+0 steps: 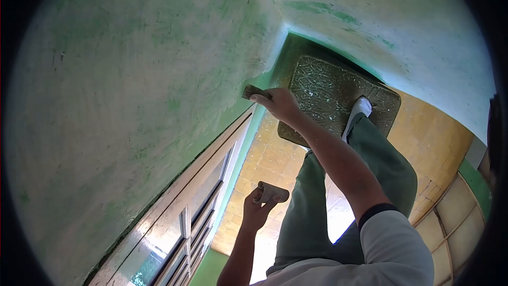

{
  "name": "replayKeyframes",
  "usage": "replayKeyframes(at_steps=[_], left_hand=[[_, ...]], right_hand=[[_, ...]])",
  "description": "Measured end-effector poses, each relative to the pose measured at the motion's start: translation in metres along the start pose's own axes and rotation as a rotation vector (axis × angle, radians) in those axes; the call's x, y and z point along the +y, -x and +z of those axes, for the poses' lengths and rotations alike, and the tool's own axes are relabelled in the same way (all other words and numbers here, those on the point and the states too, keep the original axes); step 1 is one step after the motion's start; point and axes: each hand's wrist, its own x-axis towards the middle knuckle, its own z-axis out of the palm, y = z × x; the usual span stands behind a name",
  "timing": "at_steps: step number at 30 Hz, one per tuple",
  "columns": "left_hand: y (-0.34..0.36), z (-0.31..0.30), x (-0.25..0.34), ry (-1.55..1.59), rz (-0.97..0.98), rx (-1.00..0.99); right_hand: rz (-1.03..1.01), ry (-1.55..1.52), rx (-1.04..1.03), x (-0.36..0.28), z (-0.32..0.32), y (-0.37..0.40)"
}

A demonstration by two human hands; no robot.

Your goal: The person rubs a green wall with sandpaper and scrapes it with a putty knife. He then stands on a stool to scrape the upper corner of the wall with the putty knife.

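My right hand (279, 104) reaches up to the wall with its fingers closed around a dark, flat-ended hand tool (255, 92). The tool's broad end lies at the green and white wall (159, 74), just above the corner of a wooden frame. Lower down, in front of my body, my left hand (257, 207) grips a pale grey curved piece (274, 192) between thumb and fingers. One end of that piece looks rolled, and what kind of thing it is I cannot tell.
A wooden window frame (174, 198) with glass panes runs below the wall. My white-covered foot (362, 107) overlaps a dark, square, textured surface (323, 90) flecked with white bits. Yellowish floor tiles (428, 127) lie below. A second wall (402, 26) meets the first at a corner.
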Motion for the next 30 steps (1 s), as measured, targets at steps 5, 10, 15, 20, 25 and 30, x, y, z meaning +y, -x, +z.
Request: replayKeyframes(at_steps=[5,10,15,20,25,30], left_hand=[[0.000,-0.002,-0.001,0.004,-0.023,-0.026],[-0.002,-0.004,-0.006,0.022,-0.022,-0.009],[-0.001,-0.001,0.001,0.003,-0.020,-0.008],[-0.001,-0.002,0.004,-0.044,0.005,-0.008],[-0.004,0.002,0.005,-0.105,-0.036,-0.013],[0.002,0.000,0.003,-0.045,-0.003,-0.012]], right_hand=[[0.098,0.058,-0.060,0.038,-0.006,0.015],[0.023,-0.007,-0.023,-0.010,0.005,-0.002],[0.076,0.000,-0.049,0.011,-0.010,0.012],[0.138,0.080,-0.067,0.013,0.000,0.004],[-0.020,-0.011,0.008,-0.005,0.002,0.004],[0.128,0.049,-0.091,0.031,-0.005,0.016]])
